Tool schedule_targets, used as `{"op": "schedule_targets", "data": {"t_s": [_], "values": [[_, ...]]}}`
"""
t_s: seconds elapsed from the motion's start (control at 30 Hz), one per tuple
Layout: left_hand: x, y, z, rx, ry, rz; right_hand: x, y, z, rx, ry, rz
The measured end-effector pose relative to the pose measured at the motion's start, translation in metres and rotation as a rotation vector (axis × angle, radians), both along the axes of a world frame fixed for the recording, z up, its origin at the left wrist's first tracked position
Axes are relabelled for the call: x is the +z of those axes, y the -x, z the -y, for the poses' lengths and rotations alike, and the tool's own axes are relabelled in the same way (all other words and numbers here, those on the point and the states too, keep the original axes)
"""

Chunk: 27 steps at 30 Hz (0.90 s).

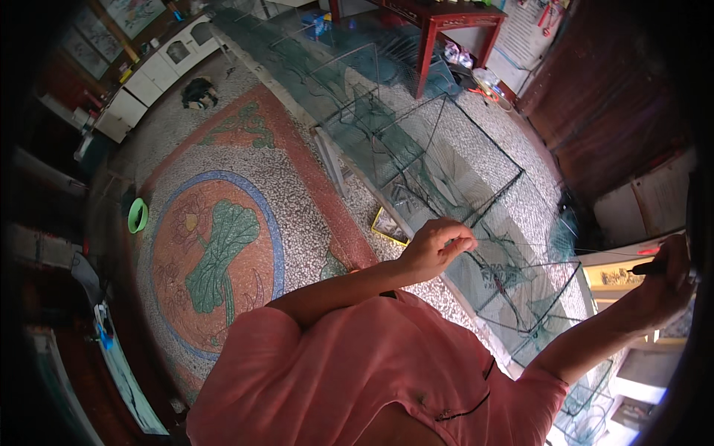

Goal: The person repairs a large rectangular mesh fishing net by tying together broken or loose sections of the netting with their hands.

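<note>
My left hand (440, 251) is closed in a pinch above a long green net trap (506, 279) with square black frames. From its fingertips a thin thread (554, 248) runs taut across to my right hand (673, 279), which is raised far out at the right edge. The fingers of that hand are wrapped round a dark slender tool (645, 267); its exact kind is too dim to tell. Beneath my hands, the netting lies stretched out along a long narrow board (398, 217) that runs to the far left.
A yellow-rimmed tray (388, 227) sits beside the board. A red wooden table (439, 22) stands at the back, near a dark door (602, 89). On the patterned stone floor (305, 223) at left are a green basin (137, 215) and a dark bundle (199, 93). White cabinets (158, 74) line the far wall.
</note>
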State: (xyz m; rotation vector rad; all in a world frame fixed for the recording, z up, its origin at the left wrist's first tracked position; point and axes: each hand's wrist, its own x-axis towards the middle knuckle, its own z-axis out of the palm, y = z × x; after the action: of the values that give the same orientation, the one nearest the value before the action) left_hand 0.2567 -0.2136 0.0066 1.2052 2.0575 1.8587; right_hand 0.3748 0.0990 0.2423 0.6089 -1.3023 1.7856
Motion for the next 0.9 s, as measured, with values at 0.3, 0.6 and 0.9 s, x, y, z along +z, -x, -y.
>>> {"op": "schedule_targets", "data": {"t_s": [0.3,0.6,0.9], "values": [[0.009,-0.021,0.011,0.126,-0.144,0.493,-0.081,0.067,0.123,1.232,-0.308,0.100],[0.009,-0.045,0.002,0.254,-0.214,0.454,-0.066,0.043,0.142,1.394,0.000,0.172],[0.003,-0.053,-0.003,0.328,-0.294,0.534,-0.065,0.058,0.134,1.578,-0.052,0.236]]}}
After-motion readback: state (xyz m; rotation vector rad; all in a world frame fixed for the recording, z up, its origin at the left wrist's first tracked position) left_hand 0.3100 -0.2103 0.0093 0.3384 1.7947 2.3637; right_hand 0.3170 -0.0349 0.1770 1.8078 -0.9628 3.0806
